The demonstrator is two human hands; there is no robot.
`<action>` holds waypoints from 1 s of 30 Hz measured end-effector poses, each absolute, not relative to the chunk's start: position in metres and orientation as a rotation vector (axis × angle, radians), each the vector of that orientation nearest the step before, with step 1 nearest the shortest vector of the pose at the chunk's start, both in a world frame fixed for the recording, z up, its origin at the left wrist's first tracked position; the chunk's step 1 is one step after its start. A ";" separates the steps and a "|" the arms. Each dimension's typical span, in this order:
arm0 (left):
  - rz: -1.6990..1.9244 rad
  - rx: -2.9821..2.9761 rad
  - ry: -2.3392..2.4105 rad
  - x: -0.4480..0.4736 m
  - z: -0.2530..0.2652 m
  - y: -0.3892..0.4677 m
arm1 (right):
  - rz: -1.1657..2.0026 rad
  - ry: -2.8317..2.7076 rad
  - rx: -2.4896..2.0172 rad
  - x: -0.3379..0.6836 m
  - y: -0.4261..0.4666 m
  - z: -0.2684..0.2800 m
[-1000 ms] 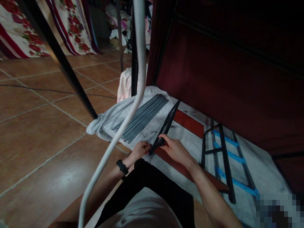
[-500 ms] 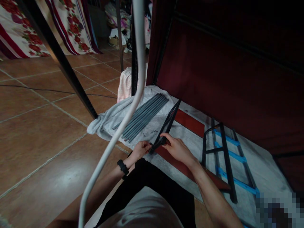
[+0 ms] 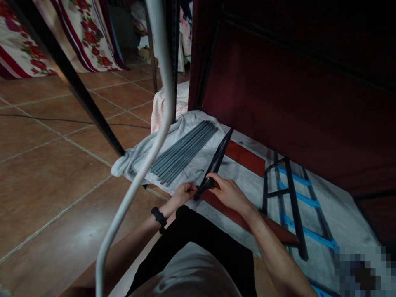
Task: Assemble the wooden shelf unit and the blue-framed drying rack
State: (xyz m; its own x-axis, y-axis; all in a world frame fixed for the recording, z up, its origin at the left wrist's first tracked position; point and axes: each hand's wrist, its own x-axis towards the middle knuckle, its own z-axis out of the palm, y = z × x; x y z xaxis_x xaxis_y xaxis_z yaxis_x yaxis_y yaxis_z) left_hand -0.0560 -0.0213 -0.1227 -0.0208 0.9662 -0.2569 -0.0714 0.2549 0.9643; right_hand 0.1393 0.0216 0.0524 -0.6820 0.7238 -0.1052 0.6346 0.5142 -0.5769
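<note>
Near the centre of the view, the right hand (image 3: 227, 192) grips the near end of the black metal frame (image 3: 221, 156) — apparently fitting work, calling for steadiness — while the left hand (image 3: 183, 194) meets its corner, grip unclear.

The black frame (image 3: 223, 152) looks like smooth metal. Left of it, the rods (image 3: 185, 152) look matt and the floor tiles (image 3: 89, 231) glossy; beneath it, the blanket (image 3: 246, 177) is fleecy cloth; right of it, blue strips (image 3: 306, 200) look plastic.
</note>
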 end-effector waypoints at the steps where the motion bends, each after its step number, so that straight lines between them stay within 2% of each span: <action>1: 1.058 0.947 1.286 -0.056 -0.123 -0.021 | 0.889 -2.607 -1.182 0.139 0.021 0.052; 30: 1.069 1.030 1.345 -0.055 -0.131 -0.019 | 0.807 -2.642 -1.200 0.136 0.019 0.052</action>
State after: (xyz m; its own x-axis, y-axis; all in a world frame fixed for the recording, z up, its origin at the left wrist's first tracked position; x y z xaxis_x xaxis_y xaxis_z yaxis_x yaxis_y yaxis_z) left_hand -0.0553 -0.0192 -0.1314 -0.0437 0.9745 -0.2202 0.0058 0.2206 0.9753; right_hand 0.1364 0.0194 0.0516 -0.6755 0.7306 -0.0991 0.6614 0.5410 -0.5195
